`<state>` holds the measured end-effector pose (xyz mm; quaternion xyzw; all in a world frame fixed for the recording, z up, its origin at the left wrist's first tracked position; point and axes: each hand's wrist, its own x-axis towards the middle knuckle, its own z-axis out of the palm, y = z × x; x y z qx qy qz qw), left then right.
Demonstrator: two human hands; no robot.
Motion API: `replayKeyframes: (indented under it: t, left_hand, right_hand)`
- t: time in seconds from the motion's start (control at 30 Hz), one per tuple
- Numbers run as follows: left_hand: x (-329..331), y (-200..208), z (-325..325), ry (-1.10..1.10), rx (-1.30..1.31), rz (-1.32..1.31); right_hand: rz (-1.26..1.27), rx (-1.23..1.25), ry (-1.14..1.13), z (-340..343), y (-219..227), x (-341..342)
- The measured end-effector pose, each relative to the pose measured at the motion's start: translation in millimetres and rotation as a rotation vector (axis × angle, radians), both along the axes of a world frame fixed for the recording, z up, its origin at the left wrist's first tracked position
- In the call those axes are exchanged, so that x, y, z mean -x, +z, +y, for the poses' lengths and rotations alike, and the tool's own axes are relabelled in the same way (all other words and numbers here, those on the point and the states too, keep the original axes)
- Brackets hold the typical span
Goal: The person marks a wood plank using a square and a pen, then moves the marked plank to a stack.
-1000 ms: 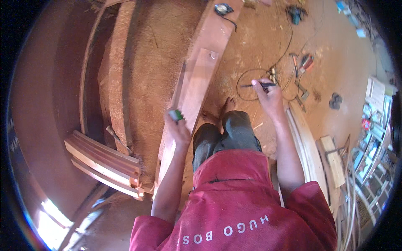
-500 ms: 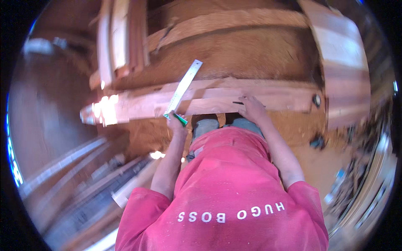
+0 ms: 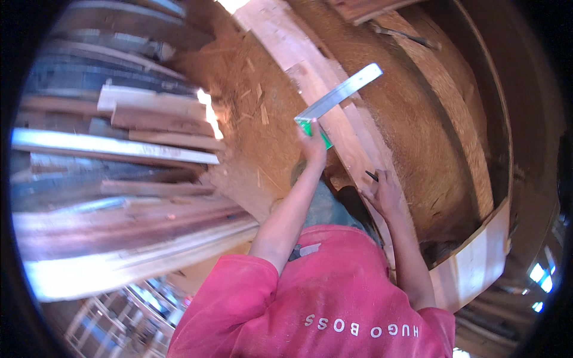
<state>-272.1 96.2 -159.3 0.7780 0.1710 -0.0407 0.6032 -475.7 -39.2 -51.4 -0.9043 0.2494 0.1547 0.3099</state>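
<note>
A try square with a green handle and a flat metal blade is gripped in my left hand. Its blade lies across or just over a long pale wooden board, pointing to the upper right. My right hand is closed on a short dark pencil-like marker, its tip near the board's surface. The right wrist passes over the lower part of the same board. My fingers partly hide the green handle.
Stacked planks fill the left side, some with ends toward me. Sawdust and chips cover the ground. A curved timber and a hammer-like tool lie at the upper right. A wide board stands at the lower right.
The whole view has swung round, so the long board now slants from upper left to lower right. My left hand still holds the try square, my right the marker.
</note>
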Motion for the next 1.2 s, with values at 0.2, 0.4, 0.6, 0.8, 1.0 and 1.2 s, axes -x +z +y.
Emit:
replayKeyframes:
  t: [0.2,0.4,0.6,0.8,1.0,1.2]
  left_hand:
    - [4.6,27.5,-35.1,-0.105,-0.041,0.065]
    - [-0.8,22.5,-32.5,0.018,0.077,0.152]
    - [-23.0,38.2,-15.3,-0.048,0.193,0.175]
    - [-38.4,11.9,-17.9,0.006,0.166,0.154]
    - [-65.8,48.9,-16.0,-0.106,0.123,0.294]
    - [-63.8,20.2,-15.3,-0.063,0.265,0.158]
  right_hand:
    - [0.100,0.070,0.119,-19.6,-9.5,13.5]
    - [0.128,0.091,0.156,-17.3,-1.3,-1.3]
    - [0.166,0.099,0.151,-23.4,-2.6,-4.8]
    - [0.197,0.071,0.213,-23.9,-6.8,-14.8]
    - [0.242,0.096,0.213,-31.5,1.4,-22.4]
    - [0.317,0.021,0.267,-50.9,8.9,-57.3]
